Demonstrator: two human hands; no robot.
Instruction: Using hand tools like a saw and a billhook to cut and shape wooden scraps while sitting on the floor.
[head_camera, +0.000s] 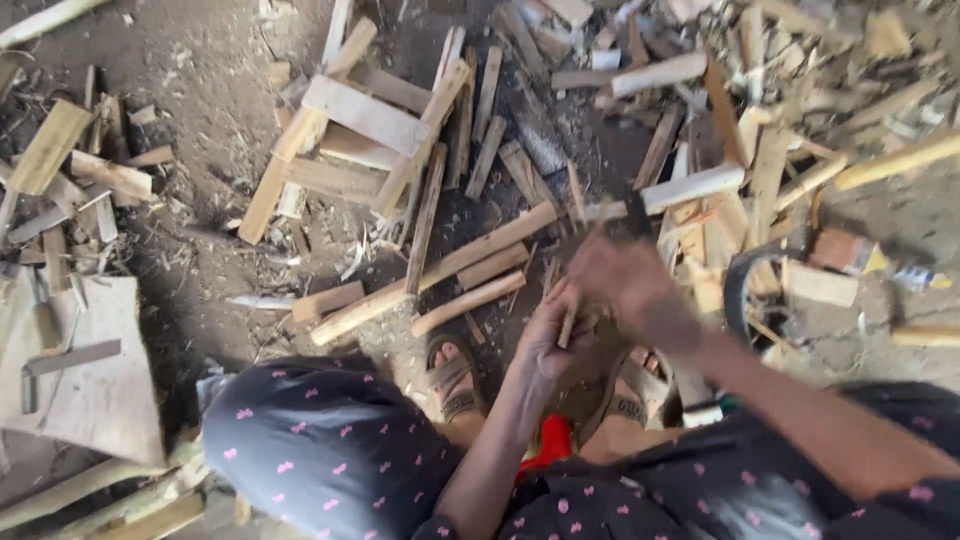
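My left hand (553, 335) is closed around a thin wooden stick (569, 322) that stands roughly upright over the ground, between my sandalled feet. My right hand (625, 278), blurred by motion, grips the handle of a dark-bladed chopping tool (636, 215) just above and to the right of the stick. The blade points away from me. The two hands are nearly touching. My knees in dark cloth with pink dots fill the bottom of the view.
Split wood pieces and long sticks (430, 275) litter the dirt ground ahead. A heap of offcuts (780, 120) lies at the upper right. A flat wooden board (95, 385) with a metal tool lies at the left. A dark curved object (745, 280) sits at the right.
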